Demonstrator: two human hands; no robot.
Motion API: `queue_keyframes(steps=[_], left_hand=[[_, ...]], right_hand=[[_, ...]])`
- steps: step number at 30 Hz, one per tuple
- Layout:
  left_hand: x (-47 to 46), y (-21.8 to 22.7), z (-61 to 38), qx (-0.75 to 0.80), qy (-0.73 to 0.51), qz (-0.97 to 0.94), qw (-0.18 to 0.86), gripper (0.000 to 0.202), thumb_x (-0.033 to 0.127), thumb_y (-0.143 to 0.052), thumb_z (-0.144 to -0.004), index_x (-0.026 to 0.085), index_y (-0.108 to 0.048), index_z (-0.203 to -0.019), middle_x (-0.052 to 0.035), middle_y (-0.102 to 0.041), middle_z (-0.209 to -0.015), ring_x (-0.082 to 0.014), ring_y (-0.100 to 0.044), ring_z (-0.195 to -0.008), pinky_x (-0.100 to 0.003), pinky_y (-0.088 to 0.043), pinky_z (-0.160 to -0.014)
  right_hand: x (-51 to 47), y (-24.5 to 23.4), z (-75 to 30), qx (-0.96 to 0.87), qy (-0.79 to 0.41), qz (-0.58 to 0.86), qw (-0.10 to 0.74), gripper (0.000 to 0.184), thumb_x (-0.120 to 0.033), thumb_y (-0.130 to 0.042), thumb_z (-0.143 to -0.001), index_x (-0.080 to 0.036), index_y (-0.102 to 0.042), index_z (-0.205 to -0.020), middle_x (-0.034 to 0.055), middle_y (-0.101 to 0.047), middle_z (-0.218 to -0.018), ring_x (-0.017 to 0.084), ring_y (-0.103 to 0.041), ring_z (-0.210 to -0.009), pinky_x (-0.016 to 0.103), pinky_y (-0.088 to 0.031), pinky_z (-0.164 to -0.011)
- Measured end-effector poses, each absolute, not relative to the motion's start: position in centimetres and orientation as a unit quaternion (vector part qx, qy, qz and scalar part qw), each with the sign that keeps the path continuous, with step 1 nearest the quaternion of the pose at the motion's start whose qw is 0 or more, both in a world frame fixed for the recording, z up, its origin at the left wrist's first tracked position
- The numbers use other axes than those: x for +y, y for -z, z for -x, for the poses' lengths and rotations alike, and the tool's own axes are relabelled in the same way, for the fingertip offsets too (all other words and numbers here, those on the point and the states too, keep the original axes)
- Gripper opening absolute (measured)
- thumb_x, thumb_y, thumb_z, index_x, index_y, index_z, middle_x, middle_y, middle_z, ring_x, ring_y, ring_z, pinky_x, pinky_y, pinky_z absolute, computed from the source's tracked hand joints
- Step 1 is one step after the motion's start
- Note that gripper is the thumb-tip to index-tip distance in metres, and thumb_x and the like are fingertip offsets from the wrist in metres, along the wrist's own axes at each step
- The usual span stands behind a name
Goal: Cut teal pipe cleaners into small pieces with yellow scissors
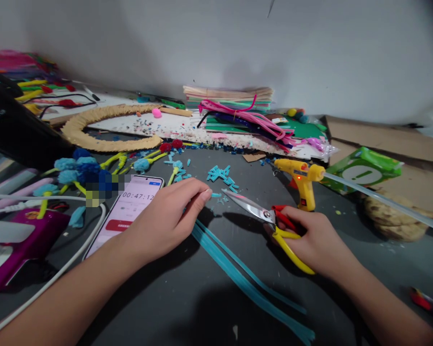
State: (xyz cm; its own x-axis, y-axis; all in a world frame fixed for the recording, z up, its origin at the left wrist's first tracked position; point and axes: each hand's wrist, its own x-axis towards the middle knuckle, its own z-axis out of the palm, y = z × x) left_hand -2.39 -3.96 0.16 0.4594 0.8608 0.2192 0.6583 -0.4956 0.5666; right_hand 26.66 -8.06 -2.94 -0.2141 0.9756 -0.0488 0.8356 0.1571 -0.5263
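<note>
My left hand [176,206] is closed in a pinch on a bundle of light-blue pipe cleaners [234,274]. Their short ends poke out past the fingertips, while the long tails run down to the right across the dark table. Wrapped around the red and yellow handles, my right hand [310,235] holds scissors [250,205]. The blades look parted, with a tip just right of the pinched ends and not touching them. Short cut blue pieces [218,173] lie in a small heap beyond the scissors tip.
A yellow glue gun [303,180] with a lit red light stands behind my right hand. Left of my left hand lie a phone [111,226] showing a timer, blue pompom flowers [81,168] and a white cable [88,242]. A green packet [364,168] sits at the right.
</note>
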Motion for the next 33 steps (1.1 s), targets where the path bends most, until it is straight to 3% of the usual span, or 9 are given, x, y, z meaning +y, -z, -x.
queue_keyframes(steps=[10,25,33], left_hand=[[-4.01,-0.24,2.24,0.475,-0.245,-0.82,0.207,0.025,0.032,-0.04,-0.098,0.02,-0.06,-0.089,-0.0016,-0.066,-0.083,-0.0154,-0.059,-0.077,-0.025,-0.043,-0.071],[-4.0,-0.12,2.24,0.468,-0.245,-0.821,0.218,0.028,0.035,-0.038,-0.099,0.019,-0.06,-0.09,-0.0034,-0.066,-0.084,-0.0162,-0.059,-0.078,-0.026,-0.045,-0.071],[-4.07,-0.15,2.16,0.469,-0.252,-0.818,0.217,0.026,0.033,-0.04,-0.099,0.019,-0.061,-0.091,-0.0027,-0.067,-0.087,-0.0151,-0.06,-0.079,-0.025,-0.045,-0.072]], right_hand=[[-8.08,3.01,-26.59,-0.747,-0.227,0.606,0.153,0.019,-0.021,-0.062,-0.072,-0.021,-0.044,-0.066,-0.0053,-0.04,-0.06,0.011,-0.034,-0.058,0.023,-0.03,-0.053],[-8.16,2.75,-26.53,-0.742,-0.219,0.613,0.16,0.009,-0.025,-0.06,-0.077,-0.02,-0.056,-0.072,-0.0027,-0.05,-0.062,0.013,-0.042,-0.059,0.024,-0.033,-0.053],[-8.18,2.85,-26.39,-0.745,-0.22,0.611,0.155,0.014,-0.031,-0.061,-0.079,-0.02,-0.056,-0.072,-0.0022,-0.049,-0.061,0.013,-0.04,-0.058,0.024,-0.032,-0.052]])
